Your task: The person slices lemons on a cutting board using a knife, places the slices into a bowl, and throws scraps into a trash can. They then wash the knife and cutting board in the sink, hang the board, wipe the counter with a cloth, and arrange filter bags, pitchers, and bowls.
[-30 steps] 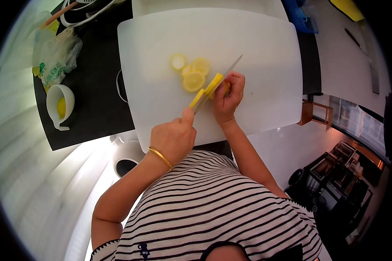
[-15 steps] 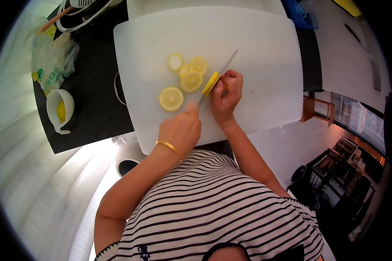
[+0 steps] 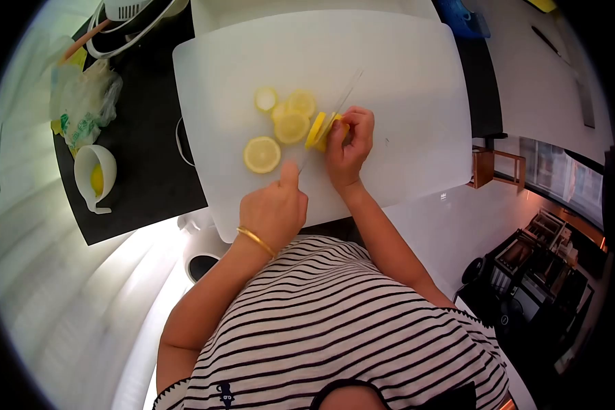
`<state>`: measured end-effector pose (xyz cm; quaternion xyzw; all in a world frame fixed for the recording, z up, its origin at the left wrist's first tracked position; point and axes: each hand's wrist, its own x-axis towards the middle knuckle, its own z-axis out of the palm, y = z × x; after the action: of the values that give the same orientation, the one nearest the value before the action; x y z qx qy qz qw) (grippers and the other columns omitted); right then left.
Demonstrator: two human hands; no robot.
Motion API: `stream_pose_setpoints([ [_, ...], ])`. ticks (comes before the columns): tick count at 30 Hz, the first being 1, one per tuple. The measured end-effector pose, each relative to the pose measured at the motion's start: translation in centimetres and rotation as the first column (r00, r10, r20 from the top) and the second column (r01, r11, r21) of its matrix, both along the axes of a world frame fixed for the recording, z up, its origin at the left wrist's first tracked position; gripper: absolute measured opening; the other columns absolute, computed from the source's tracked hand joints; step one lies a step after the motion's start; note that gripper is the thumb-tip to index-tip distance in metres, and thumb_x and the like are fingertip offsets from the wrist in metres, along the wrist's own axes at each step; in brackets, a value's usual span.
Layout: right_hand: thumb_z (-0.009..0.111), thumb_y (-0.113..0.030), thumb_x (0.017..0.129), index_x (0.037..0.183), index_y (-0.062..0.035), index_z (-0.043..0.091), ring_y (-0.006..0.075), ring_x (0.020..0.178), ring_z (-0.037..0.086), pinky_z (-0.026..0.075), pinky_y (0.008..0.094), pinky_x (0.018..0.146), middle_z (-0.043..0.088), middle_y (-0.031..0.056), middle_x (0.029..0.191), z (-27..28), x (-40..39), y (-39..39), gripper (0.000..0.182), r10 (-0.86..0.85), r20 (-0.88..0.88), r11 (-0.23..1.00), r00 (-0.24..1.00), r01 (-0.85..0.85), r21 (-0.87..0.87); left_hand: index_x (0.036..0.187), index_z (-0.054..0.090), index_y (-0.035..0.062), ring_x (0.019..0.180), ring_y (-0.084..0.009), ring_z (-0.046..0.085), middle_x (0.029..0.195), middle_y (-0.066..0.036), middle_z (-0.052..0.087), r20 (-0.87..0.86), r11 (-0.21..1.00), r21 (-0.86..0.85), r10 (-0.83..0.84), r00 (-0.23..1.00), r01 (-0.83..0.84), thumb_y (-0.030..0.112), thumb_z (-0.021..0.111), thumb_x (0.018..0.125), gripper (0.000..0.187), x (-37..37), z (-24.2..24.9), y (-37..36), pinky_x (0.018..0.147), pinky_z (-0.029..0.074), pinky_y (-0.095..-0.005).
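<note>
My left hand (image 3: 273, 208), with a gold bangle at its wrist, is closed around a knife's handle, index finger along the top. The thin knife (image 3: 349, 91) slants up and right across the cutting board, its blade against the lemon. Fingers of my right hand (image 3: 350, 145) grip the cut lemon (image 3: 341, 126) on the blade's right side. Just left of the blade, a fresh lemon slice (image 3: 315, 130) stands on edge. Farther left lie several flat slices, among them a round lemon slice (image 3: 262, 155) apart from an overlapping cluster (image 3: 292, 127) and a pale end piece (image 3: 266, 99).
The white cutting board (image 3: 417, 82) rests on a black counter (image 3: 150, 164). At the left, a white cup-like strainer (image 3: 89, 160) holds a yellow lemon (image 3: 97, 180). Behind it sits a crumpled plastic bag (image 3: 85, 102). A blue object (image 3: 461, 19) is beyond the board's far right corner.
The knife has moved slightly left and cut down through the lemon. A slice now stands separate on the blade's left side, while my right hand still holds the rest.
</note>
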<state>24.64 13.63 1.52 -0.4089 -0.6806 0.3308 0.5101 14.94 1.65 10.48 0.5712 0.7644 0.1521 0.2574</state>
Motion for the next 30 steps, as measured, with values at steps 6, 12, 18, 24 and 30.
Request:
stream_pose_setpoints([
  [6,0.051,-0.002,0.085,0.084,-0.0008,0.049,0.0271,0.081,0.049,0.042,0.0338,0.064,0.048,0.0133,0.083,0.2,-0.1,0.1,0.003,-0.041,0.057,0.991,0.998,0.033,0.130,0.096,0.043,0.0031,0.046,-0.0320,0.057,0.058,-0.012,0.059,-0.004,0.999,0.022,-0.026,1.000,0.026,0.012,0.057,0.077,0.025,-0.4,0.3,-1.6,0.041,0.045,-0.0404],
  [12,0.051,-0.002,0.084,0.082,-0.0005,0.050,0.0275,0.081,0.049,0.042,0.0338,0.063,0.047,0.0131,0.081,0.7,-0.4,0.0,0.003,-0.040,0.059,0.989,0.997,0.031,0.147,0.093,0.043,0.0015,0.050,-0.0320,0.058,0.058,-0.013,0.057,-0.009,0.998,-0.051,-0.049,0.999,0.048,0.006,0.055,0.077,0.021,-0.3,1.0,-1.9,0.044,0.045,-0.0393],
  [18,0.050,-0.001,0.086,0.084,-0.0010,0.048,0.0236,0.082,0.048,0.040,0.0313,0.068,0.046,0.0090,0.082,0.5,-0.3,-0.1,0.003,-0.034,0.078,0.991,0.996,0.024,0.134,0.094,0.043,0.0012,0.051,-0.0334,0.058,0.057,-0.015,0.057,0.002,0.997,-0.078,-0.015,1.000,0.015,0.006,0.055,0.077,0.022,0.2,1.1,-1.6,0.045,0.045,-0.0414],
  [24,0.048,-0.002,0.085,0.082,-0.0015,0.047,0.0242,0.080,0.048,0.041,0.0327,0.068,0.047,0.0098,0.081,0.4,-0.1,0.1,0.003,-0.033,0.060,0.993,0.998,0.026,0.115,0.097,0.041,0.0015,0.056,-0.0385,0.059,0.060,-0.019,0.059,0.052,0.985,-0.171,0.003,0.999,0.006,0.012,0.053,0.080,0.024,1.1,-0.9,1.6,0.051,0.046,-0.0482],
  [30,0.052,-0.006,0.081,0.080,-0.0024,0.050,0.0306,0.079,0.050,0.044,0.0381,0.064,0.049,0.0153,0.083,0.4,0.0,-0.3,0.004,-0.031,0.078,0.997,0.996,0.025,0.075,0.105,0.039,0.0005,0.062,-0.0389,0.061,0.067,-0.020,0.062,0.051,0.978,-0.205,-0.014,0.999,0.025,0.018,0.048,0.084,0.029,1.2,-4.0,4.8,0.054,0.048,-0.0486],
])
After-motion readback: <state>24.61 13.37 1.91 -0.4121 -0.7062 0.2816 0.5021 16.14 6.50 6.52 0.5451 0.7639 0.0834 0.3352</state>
